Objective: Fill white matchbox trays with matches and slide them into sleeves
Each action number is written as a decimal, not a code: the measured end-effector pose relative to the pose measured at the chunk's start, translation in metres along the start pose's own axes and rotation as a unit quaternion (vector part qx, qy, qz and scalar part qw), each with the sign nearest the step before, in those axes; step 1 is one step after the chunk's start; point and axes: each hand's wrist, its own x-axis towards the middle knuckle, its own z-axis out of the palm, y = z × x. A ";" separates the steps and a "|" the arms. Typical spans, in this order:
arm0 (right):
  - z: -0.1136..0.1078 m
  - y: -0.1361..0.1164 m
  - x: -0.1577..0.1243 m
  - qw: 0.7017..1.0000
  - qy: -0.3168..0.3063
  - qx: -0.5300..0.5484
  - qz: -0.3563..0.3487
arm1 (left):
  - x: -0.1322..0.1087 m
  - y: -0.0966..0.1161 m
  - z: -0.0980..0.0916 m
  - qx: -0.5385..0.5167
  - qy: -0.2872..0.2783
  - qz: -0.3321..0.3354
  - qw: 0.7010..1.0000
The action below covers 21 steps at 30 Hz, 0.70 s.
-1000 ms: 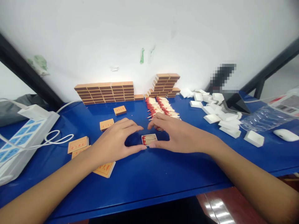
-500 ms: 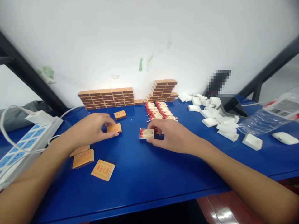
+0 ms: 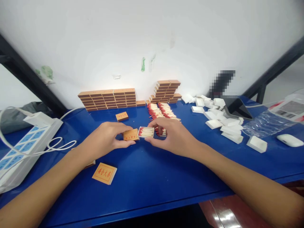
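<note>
My left hand (image 3: 106, 139) pinches an orange matchbox sleeve (image 3: 130, 135) over the blue table (image 3: 152, 177). My right hand (image 3: 169, 136) grips a white inner tray filled with red-tipped matches (image 3: 146, 132). The tray's left end meets the sleeve's right end. Behind my right hand lies a heap of loose matches (image 3: 162, 110).
Stacks of orange matchboxes (image 3: 108, 98) line the wall, with a smaller stack (image 3: 167, 90) to their right. Loose orange sleeves (image 3: 104, 173) lie at front left. White empty trays (image 3: 220, 117) are piled on the right. A power strip (image 3: 26, 139) sits at far left.
My left hand brought the orange sleeve from the left to the middle. My right hand lifted the filled tray slightly to meet it.
</note>
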 end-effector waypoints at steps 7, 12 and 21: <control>0.000 0.002 0.001 0.998 -0.046 0.018 -0.032 | 0.000 0.003 -0.001 0.000 0.001 0.007 1.000; -0.001 0.004 0.000 0.997 -0.056 0.021 -0.042 | 0.001 0.003 -0.001 -0.015 -0.001 0.022 1.000; -0.003 0.000 0.000 0.997 -0.054 0.033 -0.044 | 0.002 0.001 -0.001 -0.040 0.008 0.025 0.999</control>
